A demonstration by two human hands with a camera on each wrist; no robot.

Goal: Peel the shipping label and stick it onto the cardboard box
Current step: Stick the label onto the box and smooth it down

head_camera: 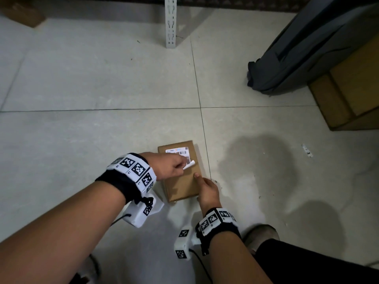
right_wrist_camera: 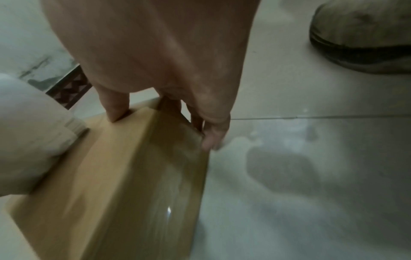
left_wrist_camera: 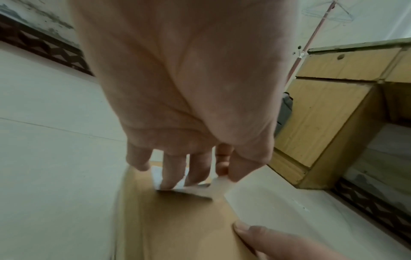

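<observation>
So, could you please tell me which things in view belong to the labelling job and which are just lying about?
Part of the job:
- cardboard box, on the floor
- shipping label, partly stuck on the box
- left hand, pinching a white strip at the label's edge
- right hand, steadying the box, thumb on top

Lying about:
- grey bag
- larger carton
- white shelf post
- paper scrap

Cardboard box [head_camera: 181, 177]: small, flat, brown, lying on tiled floor. Shipping label [head_camera: 178, 152]: white, barcode printed, far portion flat on box's top face; near corner curled up, off the cardboard, unstuck.
</observation>
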